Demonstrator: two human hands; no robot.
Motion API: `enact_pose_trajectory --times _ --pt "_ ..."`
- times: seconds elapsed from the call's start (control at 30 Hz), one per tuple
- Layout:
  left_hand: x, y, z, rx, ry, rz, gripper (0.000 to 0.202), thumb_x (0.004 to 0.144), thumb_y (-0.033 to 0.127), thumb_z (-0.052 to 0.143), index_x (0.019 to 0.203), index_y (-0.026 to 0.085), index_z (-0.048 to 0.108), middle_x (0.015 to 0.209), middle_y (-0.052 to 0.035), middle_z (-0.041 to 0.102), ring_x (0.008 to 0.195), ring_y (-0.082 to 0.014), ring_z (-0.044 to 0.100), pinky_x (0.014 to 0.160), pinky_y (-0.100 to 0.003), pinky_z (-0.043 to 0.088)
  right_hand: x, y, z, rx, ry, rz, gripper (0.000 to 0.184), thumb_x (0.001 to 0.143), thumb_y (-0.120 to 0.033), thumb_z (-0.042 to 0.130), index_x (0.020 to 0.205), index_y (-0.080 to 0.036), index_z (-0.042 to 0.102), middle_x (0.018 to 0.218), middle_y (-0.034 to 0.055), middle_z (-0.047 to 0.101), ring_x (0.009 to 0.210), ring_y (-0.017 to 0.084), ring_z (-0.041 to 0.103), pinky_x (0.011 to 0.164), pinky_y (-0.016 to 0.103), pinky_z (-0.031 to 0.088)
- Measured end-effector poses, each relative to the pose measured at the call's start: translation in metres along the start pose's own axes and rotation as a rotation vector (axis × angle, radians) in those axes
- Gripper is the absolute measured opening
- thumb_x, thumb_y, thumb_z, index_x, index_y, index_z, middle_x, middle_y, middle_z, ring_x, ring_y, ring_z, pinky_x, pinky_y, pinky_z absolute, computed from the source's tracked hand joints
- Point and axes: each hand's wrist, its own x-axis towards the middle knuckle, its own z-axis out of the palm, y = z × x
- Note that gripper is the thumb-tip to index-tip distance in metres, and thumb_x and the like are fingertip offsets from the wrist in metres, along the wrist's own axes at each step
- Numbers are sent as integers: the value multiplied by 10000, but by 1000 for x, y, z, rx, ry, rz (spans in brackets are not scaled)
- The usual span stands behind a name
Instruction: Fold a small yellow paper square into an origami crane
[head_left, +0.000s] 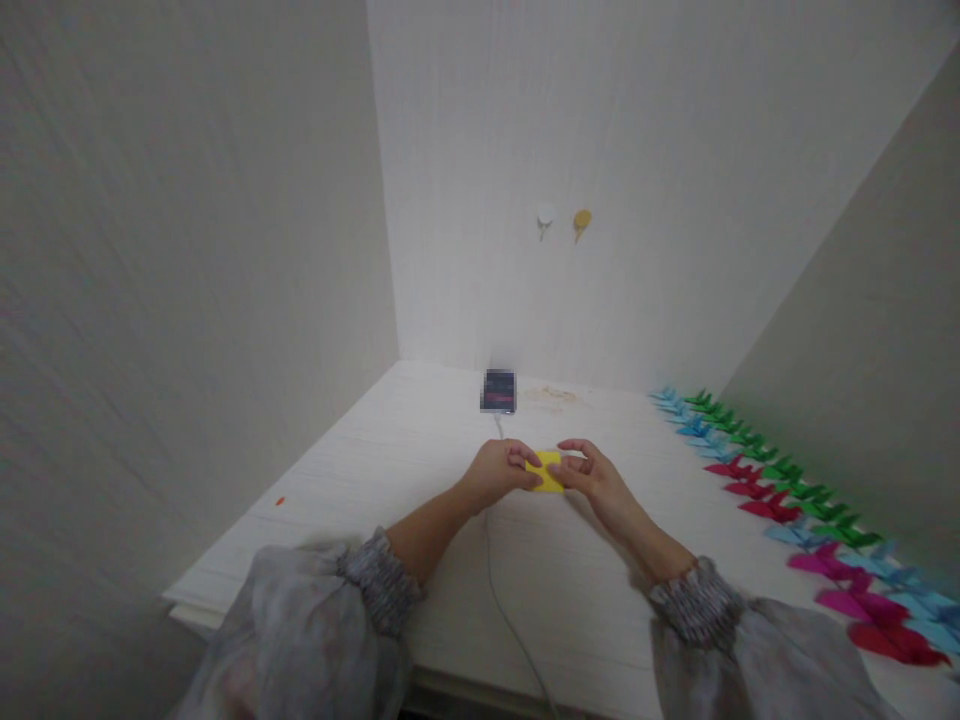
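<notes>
A small yellow square of paper [550, 480] is held between my two hands over the middle of the white table. My left hand [504, 472] pinches its left side between thumb and fingers. On the right side, my right hand [592, 474] grips the paper with the thumb on its face and the index finger raised off the top edge. The paper looks flat, and whether it is folded in layers is too small to tell.
Rows of folded paper cranes [772, 470] in green, blue, red and pink line the table's right side. A pixelated dark device [499, 390] stands at the back, its cable [491, 570] running forward. Two hooks [582, 222] are on the back wall. An orange scrap [280, 501] lies left.
</notes>
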Motion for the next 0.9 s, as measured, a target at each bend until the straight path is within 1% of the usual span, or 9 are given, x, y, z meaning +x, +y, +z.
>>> enact_pose_trajectory --times 0.13,0.23,0.33,0.43,0.53,0.67,0.77,0.83,0.9 --pt "0 -2 -1 -26 -11 0 212 484 90 632 681 103 553 486 27 546 448 -60 492 484 -186 374 -2 2 5 12 -93 34 406 574 -202 647 872 -214 371 650 -14 621 591 141 582 545 263 428" --pt "0 -5 -3 -24 -43 10 228 487 104 644 699 101 561 508 9 571 471 -75 518 499 -196 386 -2 4 4 36 -119 20 411 574 -190 635 879 -220 363 658 -14 627 592 147 590 539 269 434" --pt "1 -5 -5 -43 -77 -1 274 480 132 666 736 96 572 564 -23 605 522 -102 553 531 -219 408 0 5 0 64 -140 5 374 602 -178 596 889 -224 360 653 -12 638 568 145 590 547 285 441" --pt "1 -3 -5 -90 -100 -25 309 468 136 680 756 92 576 610 -46 624 569 -124 575 570 -245 427 1 5 -5 55 -143 9 340 621 -172 563 892 -222 365 612 -16 640 527 145 589 558 299 443" --pt "1 -2 -6 -118 -118 -39 319 461 123 683 760 90 577 633 -56 629 587 -128 581 586 -252 429 1 2 -7 44 -137 35 350 604 -180 565 891 -218 367 591 -21 636 505 154 589 553 306 442" --pt "2 -5 -7 -110 -149 -57 328 470 115 674 780 90 569 667 -65 629 600 -126 583 604 -260 431 -1 -4 -7 -5 -131 83 339 614 -231 566 904 -209 392 584 -28 615 498 148 577 550 309 445" --pt "3 -9 -7 -82 -170 -61 325 469 112 670 772 99 552 661 -55 622 598 -130 582 604 -271 432 -2 -5 -5 -75 -99 96 290 645 -284 565 887 -201 429 564 -36 587 488 123 546 498 260 422" --pt "3 -11 -7 -62 -178 -65 320 459 111 675 747 105 535 645 -43 614 592 -132 580 595 -274 431 -1 -3 -4 -122 -92 91 263 638 -300 585 841 -191 457 533 -42 566 454 104 514 449 224 381" --pt "3 -12 -6 -50 -183 -54 325 454 115 679 730 113 509 630 -30 604 588 -131 577 585 -273 429 -1 -1 -4 -136 -98 75 248 622 -297 607 799 -182 477 543 -37 569 451 95 503 445 213 363"
